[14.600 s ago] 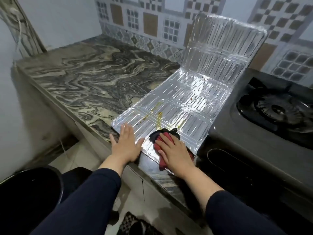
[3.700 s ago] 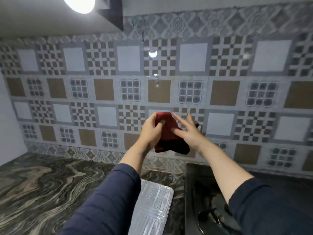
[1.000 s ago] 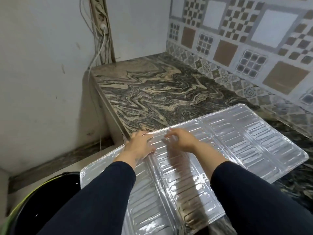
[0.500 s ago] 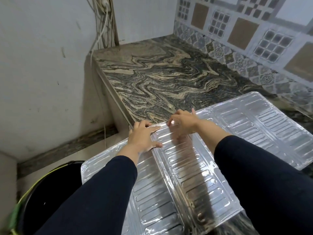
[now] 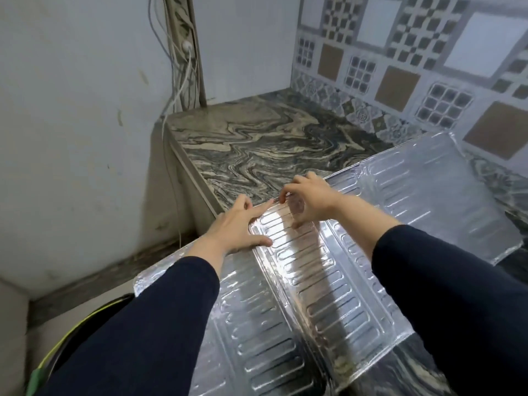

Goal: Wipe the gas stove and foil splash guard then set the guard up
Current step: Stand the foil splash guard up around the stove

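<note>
Lying flat, left hand [image 5: 236,226] presses foil splash guard [image 5: 320,284]; right hand [image 5: 310,200] pinches its edge; black bucket's [image 5: 94,332] contents hidden.

Worktop [image 5: 257,144]: bare marble lay open beyond the foil splash guard [image 5: 414,201], back to the tiled wall [image 5: 400,67]. Left of the guard: plain wall [image 5: 71,124] with hanging cables [image 5: 180,81]. Below its near-left corner: black bucket [image 5: 85,338].

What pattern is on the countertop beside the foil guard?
Swirling grey, black and cream marble veining on the countertop; head view.
</note>
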A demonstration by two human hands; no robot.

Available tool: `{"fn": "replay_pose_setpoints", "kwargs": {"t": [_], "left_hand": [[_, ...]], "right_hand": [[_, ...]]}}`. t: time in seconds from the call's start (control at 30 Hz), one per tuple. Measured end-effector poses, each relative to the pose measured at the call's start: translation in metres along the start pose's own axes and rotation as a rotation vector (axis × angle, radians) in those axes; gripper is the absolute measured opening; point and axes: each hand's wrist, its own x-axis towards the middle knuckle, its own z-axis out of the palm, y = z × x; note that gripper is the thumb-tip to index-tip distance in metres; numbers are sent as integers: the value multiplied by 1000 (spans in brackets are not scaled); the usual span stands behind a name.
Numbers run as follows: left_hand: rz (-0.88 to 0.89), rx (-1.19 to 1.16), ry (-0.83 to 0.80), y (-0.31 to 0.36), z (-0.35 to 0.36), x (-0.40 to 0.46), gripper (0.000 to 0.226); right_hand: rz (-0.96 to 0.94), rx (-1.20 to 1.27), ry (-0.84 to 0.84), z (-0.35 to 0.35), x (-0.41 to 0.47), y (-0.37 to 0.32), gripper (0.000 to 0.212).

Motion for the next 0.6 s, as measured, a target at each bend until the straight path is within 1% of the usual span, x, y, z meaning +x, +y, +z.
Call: {"fn": "replay_pose_setpoints", "kwargs": {"t": [0.1,0.2,0.33,0.43,0.5,0.6], "left_hand": [[44,137,68,11,-36,2,95],[83,242,179,25,-75,0,96],[156,370,298,41,-121,-10,95],[175,500,365,45,-145,-18,94],[163,558,398,42,-154,-24,93],[138,587,423,34,-159,-29,92]], "right_hand": [[-2,-41,109,-34,-4,-4,58],[-6,-55,220,-67,-13,-9,56],[-35,-44,394,-103,-29,-13,44],[-33,-116,413,-121,-46,-5,44],[8,-165,413,-128,-59,6,45],[79,-181,406,-131,-80,25,59]]}}
